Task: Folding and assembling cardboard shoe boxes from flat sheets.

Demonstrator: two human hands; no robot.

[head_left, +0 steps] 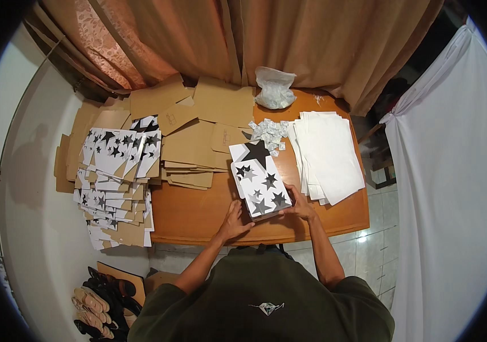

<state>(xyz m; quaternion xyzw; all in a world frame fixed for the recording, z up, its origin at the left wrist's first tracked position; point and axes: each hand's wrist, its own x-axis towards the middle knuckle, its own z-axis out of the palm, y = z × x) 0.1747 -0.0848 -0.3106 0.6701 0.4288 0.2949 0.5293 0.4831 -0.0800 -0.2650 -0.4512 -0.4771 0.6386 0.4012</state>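
A white cardboard box (259, 185) with black and grey stars lies in front of me at the table's near side, slightly turned. A flap (249, 151) with a large black star stretches out from its far end. My right hand (299, 206) grips the box's near right corner, thumb low on its side. By the near left corner is my left hand (234, 222), its fingers stretched and its thumb apart, pointing toward the box. Whether the left fingertips touch the box I cannot tell for sure.
Star-printed cardboard pieces (115, 171) are piled at the left, next to plain brown cardboard sheets (192, 142). Small white packets (268, 132) lie beyond the box, with a plastic bag (276, 88) behind. White paper sheets (329, 154) are stacked at the right of the wooden table (186, 214). Shoes (92, 310) sit lower left.
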